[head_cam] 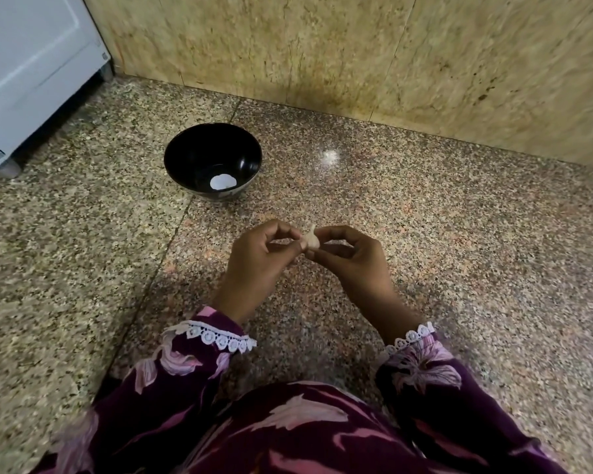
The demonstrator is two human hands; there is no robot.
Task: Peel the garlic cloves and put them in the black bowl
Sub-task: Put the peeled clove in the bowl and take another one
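**Both hands on one garlic clove above the floor**

Our hands meet over the speckled stone floor (425,234), and between them we hold a single garlic clove (311,241). Our left hand (259,254) has its fingers curled, with thumb and fingertips pinching the clove's left side. Our right hand (351,258) does the same from the right, its fingers bent round so that the clove sits between the two sets of fingertips, its pointed tip upward. Whether any skin is loosened we cannot tell.

At the far left stands a white appliance (31,73), its foot on the floor. To the right of it, beyond and slightly left of our hands and well apart from them, the black bowl (192,148) rests upright on the floor with one pale piece (222,182) lying at its bottom. Behind the bowl and running off to the right rises a yellowish stone wall (356,53). Nearest us, our sleeves (172,378) are dark purple, flower-printed, with white lace cuffs.
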